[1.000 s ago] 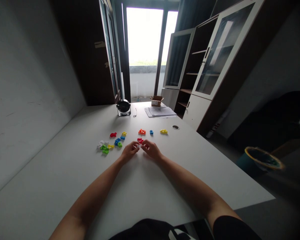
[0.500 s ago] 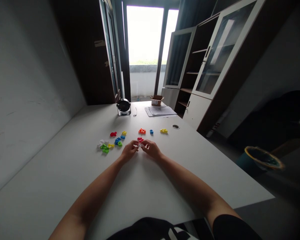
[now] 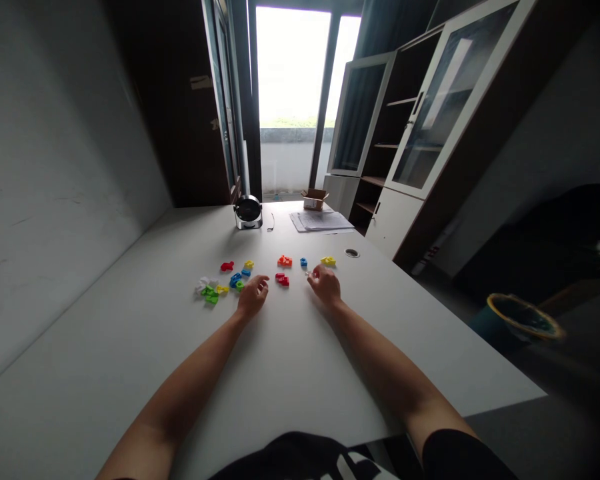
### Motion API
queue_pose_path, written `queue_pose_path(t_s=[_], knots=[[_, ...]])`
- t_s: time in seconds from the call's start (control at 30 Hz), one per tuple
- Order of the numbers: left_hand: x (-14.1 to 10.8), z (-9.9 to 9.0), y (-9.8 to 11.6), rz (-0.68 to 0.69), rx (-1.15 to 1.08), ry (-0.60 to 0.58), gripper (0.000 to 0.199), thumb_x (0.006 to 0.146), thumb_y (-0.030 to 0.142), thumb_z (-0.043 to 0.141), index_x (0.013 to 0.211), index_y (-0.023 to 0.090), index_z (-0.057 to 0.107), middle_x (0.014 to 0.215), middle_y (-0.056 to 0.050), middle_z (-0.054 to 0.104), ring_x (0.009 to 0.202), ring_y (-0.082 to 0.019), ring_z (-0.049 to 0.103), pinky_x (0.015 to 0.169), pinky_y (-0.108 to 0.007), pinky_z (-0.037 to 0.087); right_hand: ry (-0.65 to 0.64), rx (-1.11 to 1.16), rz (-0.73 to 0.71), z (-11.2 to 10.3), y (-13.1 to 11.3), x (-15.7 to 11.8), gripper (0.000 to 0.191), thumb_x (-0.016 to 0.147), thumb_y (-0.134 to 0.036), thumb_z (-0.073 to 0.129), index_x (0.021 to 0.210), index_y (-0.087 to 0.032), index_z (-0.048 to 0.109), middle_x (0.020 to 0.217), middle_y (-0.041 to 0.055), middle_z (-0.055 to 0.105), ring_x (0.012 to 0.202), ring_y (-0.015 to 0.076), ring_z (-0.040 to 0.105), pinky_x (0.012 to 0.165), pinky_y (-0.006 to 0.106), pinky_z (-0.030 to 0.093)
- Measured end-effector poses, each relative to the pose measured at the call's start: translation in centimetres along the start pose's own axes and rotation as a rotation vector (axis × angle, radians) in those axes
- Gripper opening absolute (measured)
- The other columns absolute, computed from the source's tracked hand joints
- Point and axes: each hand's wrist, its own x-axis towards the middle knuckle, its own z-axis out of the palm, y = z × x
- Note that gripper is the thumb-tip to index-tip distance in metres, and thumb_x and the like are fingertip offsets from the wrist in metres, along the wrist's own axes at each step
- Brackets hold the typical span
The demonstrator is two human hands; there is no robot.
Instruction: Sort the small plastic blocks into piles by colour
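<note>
My right hand pinches a small white plastic piece at its fingertips, just in front of a blue piece and a yellow piece. My left hand is over the table with its fingers apart and nothing in them. Between the hands lies a red piece, with an orange piece behind it. Left of my left hand is a loose group: a red piece, blue pieces, green pieces, yellow pieces and white pieces.
On the white table, a round black device on a stand, papers and an open cardboard box stand at the far end. A cable hole is at the right. A bin stands on the floor.
My hands have parted from above the red piece. The right moved right and away from me with the white piece; the left drew back left and opened.
</note>
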Motion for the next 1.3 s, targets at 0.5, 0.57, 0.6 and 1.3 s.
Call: queue_pose_path(t_s=[0.5, 0.57, 0.6, 1.3], knots=[[0.8, -0.9, -3.3, -0.076, 0.32, 0.252, 0.042, 0.075, 0.0, 0.048, 0.104, 0.021, 0.07, 0.113, -0.013, 0.061, 0.11, -0.03, 0.054, 0.103, -0.042, 0.042, -0.077, -0.108, 0.058, 0.9, 1.5, 0.1, 0.015, 0.087, -0.034, 0.063, 0.081, -0.023, 0.055, 0.086, 0.0088, 0.064, 0.088, 0.0262, 0.055, 0.077, 0.036, 0.04], [0.9, -0.8, -3.7, -0.058, 0.301, 0.253, 0.043, 0.075, -0.001, 0.047, 0.104, 0.021, 0.07, 0.113, -0.012, 0.06, 0.111, -0.029, 0.055, 0.105, -0.042, 0.042, -0.076, -0.086, 0.064, 1.0, 1.7, 0.1, 0.015, 0.087, -0.033, 0.063, 0.08, -0.023, 0.055, 0.085, 0.0085, 0.064, 0.087, 0.0259, 0.055, 0.076, 0.035, 0.04], [0.9, -0.7, -3.9, -0.055, 0.299, 0.252, 0.043, 0.075, -0.001, 0.047, 0.104, 0.021, 0.069, 0.113, -0.012, 0.06, 0.111, -0.029, 0.055, 0.105, -0.042, 0.042, -0.076, -0.072, 0.066, 1.0, 1.8, 0.1, 0.016, 0.087, -0.033, 0.063, 0.079, -0.023, 0.055, 0.085, 0.0084, 0.064, 0.087, 0.0257, 0.055, 0.076, 0.035, 0.039], [0.7, -0.3, -2.5, 0.01, 0.438, 0.055, 0.026, 0.082, 0.024, 0.065, 0.108, 0.022, 0.066, 0.111, -0.013, 0.065, 0.102, -0.031, 0.058, 0.092, -0.043, 0.044, -0.023, 0.374, -0.015, -0.2, -3.4, -1.1, 0.025, 0.089, -0.041, 0.056, 0.072, -0.022, 0.057, 0.07, 0.0022, 0.061, 0.066, 0.0184, 0.054, 0.064, 0.03, 0.04]])
